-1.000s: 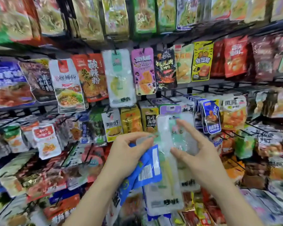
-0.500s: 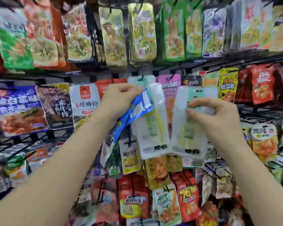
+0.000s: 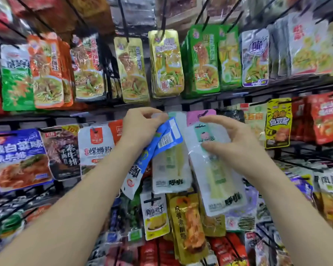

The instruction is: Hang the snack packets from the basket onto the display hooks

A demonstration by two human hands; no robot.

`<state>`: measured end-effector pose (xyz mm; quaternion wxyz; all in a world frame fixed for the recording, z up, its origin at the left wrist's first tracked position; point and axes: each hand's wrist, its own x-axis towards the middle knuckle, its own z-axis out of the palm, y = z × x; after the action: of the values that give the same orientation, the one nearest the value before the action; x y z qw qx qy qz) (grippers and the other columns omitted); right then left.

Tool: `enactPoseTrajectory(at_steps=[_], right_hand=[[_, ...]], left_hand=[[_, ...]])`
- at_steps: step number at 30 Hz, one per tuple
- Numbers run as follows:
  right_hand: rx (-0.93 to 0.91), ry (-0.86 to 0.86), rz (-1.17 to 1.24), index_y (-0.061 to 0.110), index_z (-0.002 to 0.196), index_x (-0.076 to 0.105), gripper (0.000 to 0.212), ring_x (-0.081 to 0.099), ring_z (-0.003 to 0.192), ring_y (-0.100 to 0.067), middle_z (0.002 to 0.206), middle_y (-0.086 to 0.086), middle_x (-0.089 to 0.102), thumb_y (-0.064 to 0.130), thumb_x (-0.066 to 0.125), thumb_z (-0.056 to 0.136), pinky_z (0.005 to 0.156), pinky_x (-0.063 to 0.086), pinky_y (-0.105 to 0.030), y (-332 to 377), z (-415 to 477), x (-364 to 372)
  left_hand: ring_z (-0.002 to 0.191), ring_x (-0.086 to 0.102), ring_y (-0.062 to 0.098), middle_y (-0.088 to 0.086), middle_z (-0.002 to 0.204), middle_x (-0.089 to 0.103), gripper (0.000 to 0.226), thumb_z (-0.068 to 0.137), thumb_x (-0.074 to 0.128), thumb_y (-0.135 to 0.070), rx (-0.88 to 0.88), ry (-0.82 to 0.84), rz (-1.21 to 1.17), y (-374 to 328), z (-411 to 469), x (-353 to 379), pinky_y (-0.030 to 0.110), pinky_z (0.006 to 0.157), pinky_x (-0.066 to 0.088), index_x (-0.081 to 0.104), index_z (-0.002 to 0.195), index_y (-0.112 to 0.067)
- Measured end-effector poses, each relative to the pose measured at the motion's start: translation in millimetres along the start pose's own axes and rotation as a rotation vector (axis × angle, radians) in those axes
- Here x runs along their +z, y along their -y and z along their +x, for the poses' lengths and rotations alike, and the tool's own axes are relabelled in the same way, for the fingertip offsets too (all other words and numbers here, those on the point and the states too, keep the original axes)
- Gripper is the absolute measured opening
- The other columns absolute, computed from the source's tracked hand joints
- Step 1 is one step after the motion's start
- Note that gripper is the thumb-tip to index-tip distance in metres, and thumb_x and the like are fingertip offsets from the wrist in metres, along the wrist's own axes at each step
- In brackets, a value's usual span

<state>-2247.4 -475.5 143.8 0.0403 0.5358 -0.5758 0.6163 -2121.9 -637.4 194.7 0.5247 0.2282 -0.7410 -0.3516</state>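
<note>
Clear plastic with a mint-green header filled our right hand (image 3: 233,139): the fingers curled over the top of the clear packet (image 3: 217,179) and the thumb pressed in from beneath, pinching it just below the pink packet (image 3: 201,117), whose lower part it covered. The packet tilted, its bottom end swinging down and to the right of the pink one. We could not tell whether its hole was on a hook. Our left hand (image 3: 140,127), to the left of the pink packet and level with it, was closed round the blue packets (image 3: 167,137), which trailed down and away to the left. Its fingertips also touched the top of a second clear packet (image 3: 170,169), which hung straight, below and left of the pink packet, touching the first. Farther left of the pink packet hung a white-and-red packet (image 3: 96,148); to its right, a yellow packet (image 3: 278,123). Above it gold packets (image 3: 166,64) hung from a black hook (image 3: 162,18).
</note>
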Motion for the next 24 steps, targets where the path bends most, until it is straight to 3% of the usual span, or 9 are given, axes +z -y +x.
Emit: enactPoseTrajectory(at_steps=[3,5,7,9,11,16,18,21,24], right_hand=[[0.027,0.027,0.059,0.034,0.114,0.067,0.046,0.051,0.095,0.028,0.119,0.023,0.058,0.001,0.071,0.081,0.074,0.045,-0.001,-5,10,9],[0.043,0.041,0.08,0.032,0.113,0.068,0.045,0.045,0.089,0.035,0.116,0.022,0.057,0.0,0.07,0.082,0.068,0.04,0.004,-9,16,13],[0.064,0.063,0.116,0.031,0.112,0.069,0.044,0.047,0.094,0.031,0.12,0.017,0.059,0.0,0.07,0.082,0.073,0.045,-0.001,-12,22,16],[0.074,0.094,0.12,0.028,0.114,0.07,0.042,0.05,0.093,0.029,0.121,0.016,0.059,0.0,0.071,0.082,0.073,0.048,-0.004,-11,26,17],[0.073,0.103,0.094,0.025,0.113,0.071,0.038,0.053,0.099,0.022,0.121,0.014,0.06,0.003,0.072,0.082,0.081,0.05,-0.008,-12,31,20],[0.105,0.081,0.049,0.02,0.116,0.071,0.033,0.061,0.112,-0.008,0.119,0.006,0.066,0.008,0.07,0.085,0.102,0.048,-0.034,-16,39,30],[0.078,0.06,-0.013,0.021,0.12,0.068,0.035,0.055,0.117,-0.003,0.121,0.01,0.063,0.009,0.069,0.087,0.103,0.042,-0.024,-17,40,33],[0.049,0.043,-0.079,0.022,0.125,0.064,0.038,0.046,0.121,0.002,0.118,0.016,0.057,0.011,0.068,0.089,0.099,0.031,-0.011,-21,42,37],[0.037,0.027,-0.096,0.022,0.128,0.062,0.04,0.044,0.121,0.004,0.121,0.016,0.057,0.011,0.066,0.089,0.097,0.026,-0.007,-25,41,42]], left_hand=[[0.059,0.063,0.004,-0.006,0.07,0.07,0.012,0.083,0.073,-0.026,0.003,-0.003,-0.026,4,-1,2,0.018,0.055,0.05,0.072,0.071,-0.025],[0.073,0.071,0.016,-0.001,0.074,0.073,0.012,0.084,0.073,-0.025,0.0,-0.026,-0.087,4,2,2,0.031,0.07,0.059,0.072,0.071,-0.024],[0.077,0.072,0.02,0.001,0.075,0.074,0.012,0.084,0.073,-0.022,0.001,-0.027,-0.111,4,4,0,0.035,0.074,0.06,0.073,0.072,-0.022],[0.061,0.066,0.005,-0.005,0.069,0.071,0.012,0.085,0.072,-0.021,0.002,-0.012,-0.066,5,5,0,0.019,0.058,0.053,0.073,0.073,-0.022],[0.05,0.058,-0.002,-0.008,0.067,0.068,0.009,0.086,0.071,-0.025,-0.001,-0.001,-0.032,6,4,2,0.014,0.047,0.045,0.073,0.078,-0.021],[0.069,0.064,0.012,-0.002,0.079,0.072,0.013,0.087,0.069,-0.031,-0.001,-0.005,0.063,13,8,6,0.03,0.066,0.052,0.069,0.075,-0.027],[0.075,0.062,0.016,-0.003,0.08,0.068,0.008,0.084,0.07,-0.033,0.065,-0.042,0.175,13,7,5,0.034,0.071,0.05,0.063,0.083,-0.03],[0.068,0.06,0.019,0.0,0.07,0.063,0.032,0.081,0.069,-0.028,0.154,-0.055,0.328,18,-7,-3,0.036,0.064,0.046,0.043,0.1,-0.032],[0.068,0.058,0.015,-0.005,0.067,0.06,0.032,0.083,0.067,-0.029,0.259,0.019,0.512,28,-25,-8,0.036,0.065,0.048,0.045,0.103,-0.038]])
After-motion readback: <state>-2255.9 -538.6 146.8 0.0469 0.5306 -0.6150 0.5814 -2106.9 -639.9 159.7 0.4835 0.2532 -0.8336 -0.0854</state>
